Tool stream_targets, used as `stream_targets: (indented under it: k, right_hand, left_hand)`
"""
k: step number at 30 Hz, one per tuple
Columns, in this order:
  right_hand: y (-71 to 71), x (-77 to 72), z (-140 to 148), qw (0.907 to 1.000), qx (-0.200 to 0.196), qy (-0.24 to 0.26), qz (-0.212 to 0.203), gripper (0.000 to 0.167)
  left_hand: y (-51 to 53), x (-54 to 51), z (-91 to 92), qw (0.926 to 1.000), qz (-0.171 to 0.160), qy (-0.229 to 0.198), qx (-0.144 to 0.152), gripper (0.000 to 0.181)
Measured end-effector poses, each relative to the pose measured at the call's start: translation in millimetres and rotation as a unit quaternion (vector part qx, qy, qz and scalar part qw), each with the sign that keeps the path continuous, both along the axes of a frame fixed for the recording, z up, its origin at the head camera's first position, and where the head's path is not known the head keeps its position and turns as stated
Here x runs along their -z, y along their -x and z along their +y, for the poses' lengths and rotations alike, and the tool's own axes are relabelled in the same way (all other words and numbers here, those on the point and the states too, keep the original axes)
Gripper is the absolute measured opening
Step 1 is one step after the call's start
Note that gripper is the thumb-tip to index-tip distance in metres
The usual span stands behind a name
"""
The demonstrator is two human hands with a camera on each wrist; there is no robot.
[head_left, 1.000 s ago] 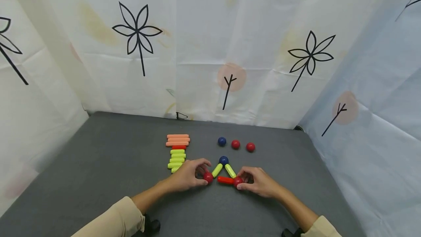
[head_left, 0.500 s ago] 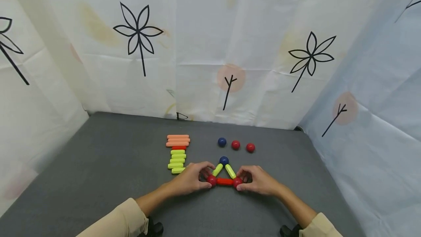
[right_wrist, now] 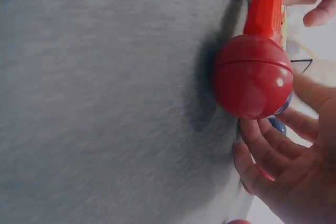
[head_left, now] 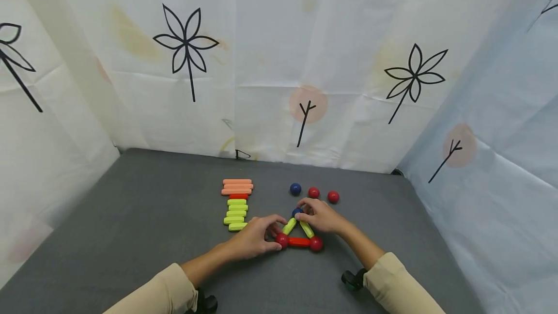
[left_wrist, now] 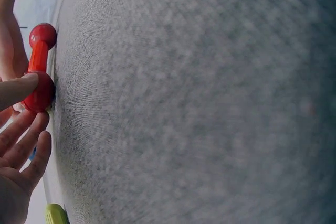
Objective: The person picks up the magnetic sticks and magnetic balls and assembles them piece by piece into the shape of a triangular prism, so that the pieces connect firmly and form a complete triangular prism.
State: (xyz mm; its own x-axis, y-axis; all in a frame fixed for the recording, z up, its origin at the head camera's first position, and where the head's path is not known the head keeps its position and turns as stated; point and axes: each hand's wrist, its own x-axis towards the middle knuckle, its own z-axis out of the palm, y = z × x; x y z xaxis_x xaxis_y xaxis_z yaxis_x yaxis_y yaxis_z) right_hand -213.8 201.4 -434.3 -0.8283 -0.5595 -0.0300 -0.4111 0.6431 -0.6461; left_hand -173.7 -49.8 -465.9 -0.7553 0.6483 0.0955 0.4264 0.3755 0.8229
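On the dark grey table, a triangle is laid out from magnetic-looking rods and balls. Its base is a red rod (head_left: 299, 242) between a left red ball (head_left: 282, 241) and a right red ball (head_left: 316, 243). Two yellow-green rods, the left one (head_left: 289, 226) and the right one (head_left: 307, 229), lead up to a blue ball (head_left: 297, 212) at the far corner. My left hand (head_left: 255, 239) pinches the left red ball, its thumb across the ball in the left wrist view. My right hand (head_left: 323, 216) holds the blue ball between thumb and fingers, partly covering it.
Left of the triangle lies a column of rods: several yellow-green rods (head_left: 236, 213), one red rod (head_left: 238, 196) and orange rods (head_left: 237, 186). Behind the triangle sit a loose blue ball (head_left: 295, 188) and two red balls (head_left: 314, 193). A patterned cloth (head_left: 261, 62) hangs behind the table.
The left hand has brought the left red ball rightward against the red rod's end. The right hand has let go of the right red ball and moved away from me to the blue ball.
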Motion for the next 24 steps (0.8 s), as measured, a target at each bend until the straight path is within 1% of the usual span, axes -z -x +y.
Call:
stream_targets:
  k: [2,5,10,14,17,20,22,24]
  right_hand:
    - [4.1,-0.7,-1,0.9999,-0.01,-0.004,0.007,0.03]
    - [8.1,-1.2,-1,0.9997,-0.022,-0.009,0.003,0.025]
    - [10.5,-0.1,2,0.9992,-0.037,-0.003,-0.014,0.027]
    - [7.8,0.9,3,0.9995,-0.029,0.001,-0.014,0.032]
    - [-0.2,1.5,5,0.9997,-0.009,0.0,-0.023,0.042]
    - [-13.9,2.5,12,0.9992,0.011,0.005,-0.039,0.053]
    - [-24.5,3.1,18,0.9989,0.011,0.013,-0.043,0.057]
    - [-34.1,3.8,23,0.999,0.001,0.024,-0.038,0.058]
  left_hand:
    - [-0.2,0.2,0.8,1.0,0.0,0.001,0.001,0.051]
    - [-0.7,0.5,1.4,1.0,-0.003,0.003,-0.001,0.051]
    - [-1.3,0.7,0.5,1.0,-0.008,0.0,0.001,0.052]
    - [-0.7,0.9,1.1,0.9999,-0.01,-0.002,0.006,0.052]
    - [-1.3,1.6,2.1,0.9999,-0.01,-0.005,0.005,0.052]
    - [-2.4,2.5,2.4,0.9999,-0.013,-0.01,0.0,0.052]
    - [-2.9,2.9,1.3,0.9997,-0.018,-0.014,-0.002,0.054]
    - [-3.2,2.7,-2.1,0.9995,-0.023,-0.02,-0.003,0.056]
